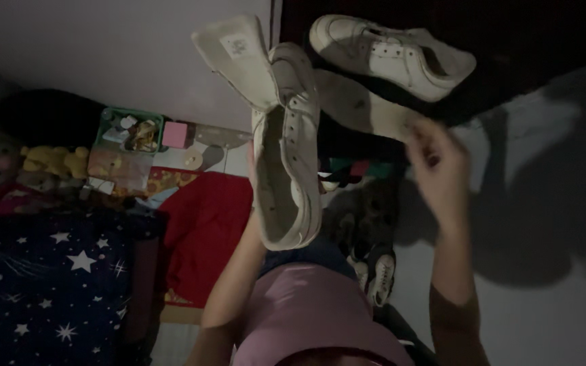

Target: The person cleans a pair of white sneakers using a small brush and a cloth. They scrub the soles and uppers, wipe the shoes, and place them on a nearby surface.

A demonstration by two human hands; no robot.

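Observation:
My left hand (252,215) holds up a worn white lace-up sneaker (286,156), opening towards me; the shoe hides most of the hand. A flat pale piece with a small label (235,54) sticks out at its top; I cannot tell whether it is the tongue or an insole. My right hand (437,163) is raised to the right, its fingers pinching the lower edge of a second white sneaker (391,57) that lies on its side. A pale sole-like surface (357,105) shows just under that shoe. The two sneakers almost touch at the top.
The room is dim. A dark blanket with white stars (42,285) lies at left beside a red cloth (201,230). A green basket of small items (133,132), a pink box (175,134) and plush toys (52,161) sit behind. Another pair of shoes (378,271) lies below.

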